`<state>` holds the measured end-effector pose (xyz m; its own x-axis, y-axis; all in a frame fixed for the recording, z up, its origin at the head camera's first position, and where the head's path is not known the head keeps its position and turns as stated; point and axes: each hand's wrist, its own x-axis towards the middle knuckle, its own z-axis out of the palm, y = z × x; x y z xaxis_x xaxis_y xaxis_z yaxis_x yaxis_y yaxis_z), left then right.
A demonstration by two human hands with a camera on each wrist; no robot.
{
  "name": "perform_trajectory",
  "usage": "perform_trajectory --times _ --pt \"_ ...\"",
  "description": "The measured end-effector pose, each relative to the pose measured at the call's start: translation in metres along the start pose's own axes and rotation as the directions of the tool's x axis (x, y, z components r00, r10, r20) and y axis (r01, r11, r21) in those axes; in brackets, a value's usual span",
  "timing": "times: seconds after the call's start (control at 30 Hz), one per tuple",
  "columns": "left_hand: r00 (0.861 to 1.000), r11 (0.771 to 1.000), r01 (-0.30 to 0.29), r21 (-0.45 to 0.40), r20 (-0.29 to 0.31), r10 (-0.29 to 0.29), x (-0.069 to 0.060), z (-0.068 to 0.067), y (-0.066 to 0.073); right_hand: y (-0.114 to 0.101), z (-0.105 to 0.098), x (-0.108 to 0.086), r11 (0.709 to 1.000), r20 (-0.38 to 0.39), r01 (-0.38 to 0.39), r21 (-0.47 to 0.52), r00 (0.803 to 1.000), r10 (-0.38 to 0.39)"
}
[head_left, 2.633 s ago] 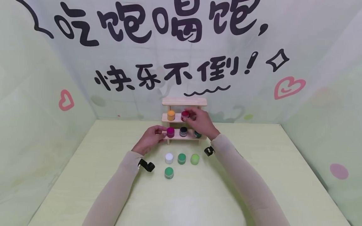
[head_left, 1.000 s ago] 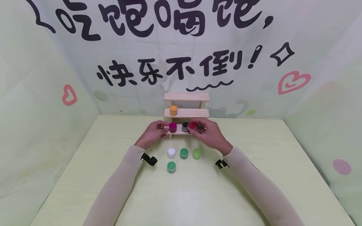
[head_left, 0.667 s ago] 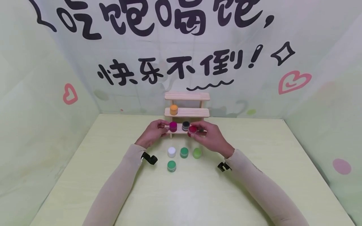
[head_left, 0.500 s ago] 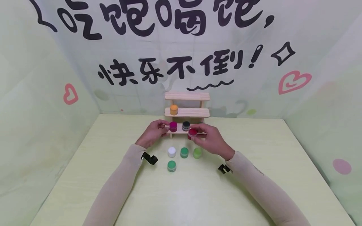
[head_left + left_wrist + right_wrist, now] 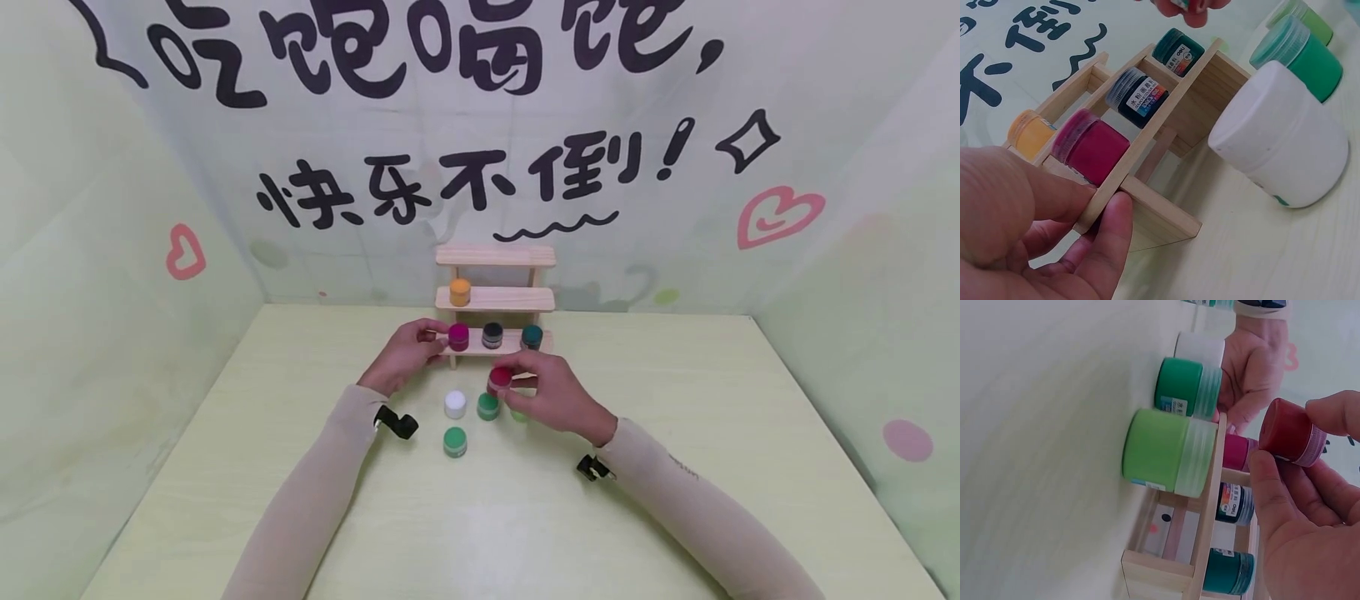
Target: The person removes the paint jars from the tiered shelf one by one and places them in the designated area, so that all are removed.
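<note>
My right hand (image 5: 557,393) pinches a red paint jar (image 5: 498,381) between thumb and fingers, in the air in front of the rack's lowest shelf. In the right wrist view the red jar is tilted, its clear lid towards the fingers. At the wooden three-step rack (image 5: 517,299), my left hand (image 5: 401,360) grips the left end of the lowest board, as the left wrist view shows. Along that board stand a magenta jar (image 5: 458,337), a black jar (image 5: 492,335) and a dark teal jar (image 5: 532,336). An orange jar (image 5: 460,292) is on the middle step, at its left.
On the table before the rack stand a white jar (image 5: 454,405), a green jar (image 5: 488,407) and a light green jar (image 5: 1157,450), partly hidden by my right hand in the head view. Another green jar (image 5: 455,442) stands nearer. A printed cloth (image 5: 337,275) hangs behind.
My right hand has lifted the red jar from the middle step and carried it down and forward, past the lowest board. The left hand keeps its grip on the rack.
</note>
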<state>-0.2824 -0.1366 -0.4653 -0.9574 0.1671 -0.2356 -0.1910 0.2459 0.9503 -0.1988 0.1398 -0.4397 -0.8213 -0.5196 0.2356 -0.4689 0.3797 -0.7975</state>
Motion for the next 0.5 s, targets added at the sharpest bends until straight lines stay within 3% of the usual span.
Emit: perform_trajectory --times 0.23,0.5 --pt "1.000 1.000 -0.004 0.000 -0.003 0.004 0.000 0.000 0.000 -0.002 0.006 -0.007 1.000 0.031 0.009 -0.003 0.999 -0.009" --pt "1.000 1.000 -0.004 -0.021 0.000 0.004 -0.001 0.000 0.000 -0.003 0.011 -0.015 0.999 0.117 0.015 -0.049 0.993 -0.009"
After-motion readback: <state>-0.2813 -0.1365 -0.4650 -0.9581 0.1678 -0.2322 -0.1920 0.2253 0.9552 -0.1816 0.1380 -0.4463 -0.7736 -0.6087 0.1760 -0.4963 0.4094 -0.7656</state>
